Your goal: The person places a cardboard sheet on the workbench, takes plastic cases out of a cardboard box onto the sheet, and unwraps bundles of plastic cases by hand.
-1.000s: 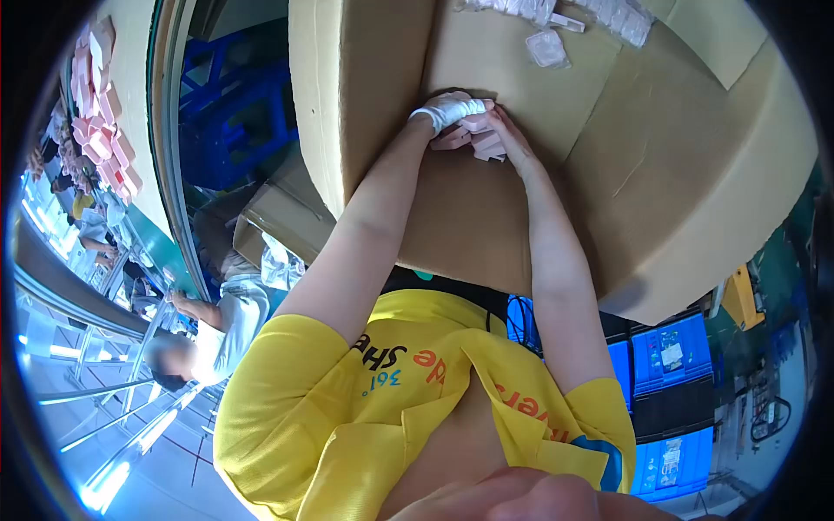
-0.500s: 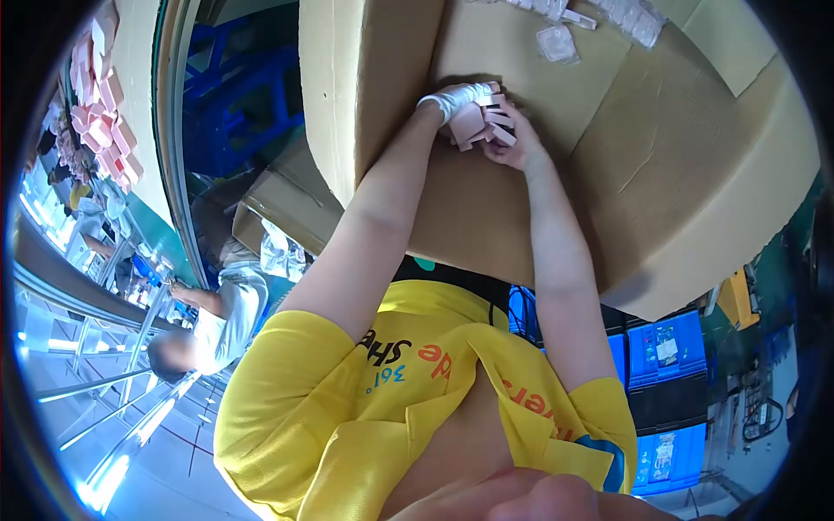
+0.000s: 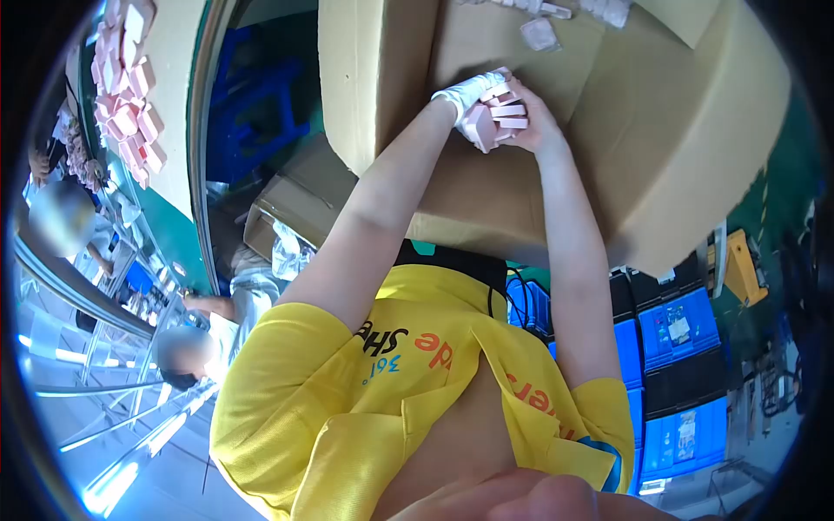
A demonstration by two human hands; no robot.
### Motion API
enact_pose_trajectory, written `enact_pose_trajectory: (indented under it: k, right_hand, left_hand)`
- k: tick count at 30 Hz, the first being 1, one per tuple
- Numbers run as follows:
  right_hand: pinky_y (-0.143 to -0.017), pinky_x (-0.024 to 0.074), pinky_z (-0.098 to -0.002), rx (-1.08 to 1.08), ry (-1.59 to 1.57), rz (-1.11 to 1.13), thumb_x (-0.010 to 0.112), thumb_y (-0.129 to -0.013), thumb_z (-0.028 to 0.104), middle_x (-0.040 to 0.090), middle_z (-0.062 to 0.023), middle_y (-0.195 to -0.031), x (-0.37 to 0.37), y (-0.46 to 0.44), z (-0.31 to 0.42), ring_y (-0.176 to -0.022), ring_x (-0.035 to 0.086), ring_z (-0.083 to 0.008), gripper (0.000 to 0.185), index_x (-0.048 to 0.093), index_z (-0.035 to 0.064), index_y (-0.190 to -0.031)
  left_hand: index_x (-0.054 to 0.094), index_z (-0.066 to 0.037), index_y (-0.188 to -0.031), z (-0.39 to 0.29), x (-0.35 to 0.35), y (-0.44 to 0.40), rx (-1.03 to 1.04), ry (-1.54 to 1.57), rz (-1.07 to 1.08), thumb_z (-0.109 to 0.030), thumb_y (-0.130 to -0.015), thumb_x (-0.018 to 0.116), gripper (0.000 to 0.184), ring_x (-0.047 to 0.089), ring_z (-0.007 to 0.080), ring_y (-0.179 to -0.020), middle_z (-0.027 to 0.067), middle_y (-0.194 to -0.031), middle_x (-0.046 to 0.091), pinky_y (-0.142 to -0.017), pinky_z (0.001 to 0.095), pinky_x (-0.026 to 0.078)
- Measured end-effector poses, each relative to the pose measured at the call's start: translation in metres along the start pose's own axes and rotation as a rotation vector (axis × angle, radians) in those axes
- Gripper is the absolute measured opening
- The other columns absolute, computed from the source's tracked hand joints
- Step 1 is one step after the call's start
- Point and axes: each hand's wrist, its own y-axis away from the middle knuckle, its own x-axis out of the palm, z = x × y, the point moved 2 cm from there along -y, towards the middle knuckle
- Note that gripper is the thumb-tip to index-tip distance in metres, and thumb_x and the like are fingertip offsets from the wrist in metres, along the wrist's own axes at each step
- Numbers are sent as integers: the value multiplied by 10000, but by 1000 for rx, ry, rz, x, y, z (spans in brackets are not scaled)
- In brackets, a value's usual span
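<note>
Inside a large cardboard box (image 3: 486, 204), my two hands hold a bunch of small pale pink boxes (image 3: 480, 128) between them. My left hand (image 3: 469, 91), in a white glove, is closed round the bunch from the left. From the right, my bare right hand (image 3: 540, 126) wraps its fingers against the stacked ends. Some fingers are hidden behind the pieces. Farther in, a small clear-wrapped packet (image 3: 540, 35) lies on the cardboard, with more wrapped pieces (image 3: 605, 10) near the top edge.
At the left, a table (image 3: 174, 104) bears a heap of pink boxes (image 3: 126, 113). A smaller cardboard box (image 3: 300, 195) stands beside the large one. Blue crates (image 3: 682, 326) are stacked at right. Other people (image 3: 217, 339) are at the left.
My hands have shifted slightly right in view, still closed round the pink boxes, which are turned so more ends show. The view has shifted, and a second person shows at the left.
</note>
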Motion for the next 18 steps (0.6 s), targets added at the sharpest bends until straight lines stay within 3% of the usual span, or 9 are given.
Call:
enact_pose_trajectory:
  k: [4,10,13,18]
  right_hand:
    - [-791,474,-465,-245,36,3,564,-841,403,569,-68,-1053,19,68,27,-958,564,-225,373,518,151,-1113]
    - [-768,500,-433,-545,109,32,512,-884,352,567,-103,-1062,110,177,37,-955,574,-231,371,487,97,-1152]
    - [-777,506,-442,-640,190,97,496,-895,341,564,-114,-1068,181,200,30,-971,573,-244,372,476,84,-1164]
    - [-819,497,-477,-656,310,218,491,-898,340,554,-125,-1100,327,177,-6,-1012,561,-272,378,474,72,-1164]
  left_hand:
    - [584,-151,-986,-24,50,50,19,112,99,-430,-838,566,317,555,163,-788,17,-865,591,-720,339,492]
    - [568,-139,-1098,-69,90,151,392,12,449,-354,-856,563,323,570,147,-920,15,-1011,610,-818,306,474]
    - [538,-142,-1165,-91,67,215,507,43,564,-319,-870,550,345,563,135,-966,11,-1061,604,-851,295,462]
    - [529,-136,-1178,-130,-41,314,874,-112,401,-290,-885,528,331,558,131,-981,14,-1072,600,-877,287,450]
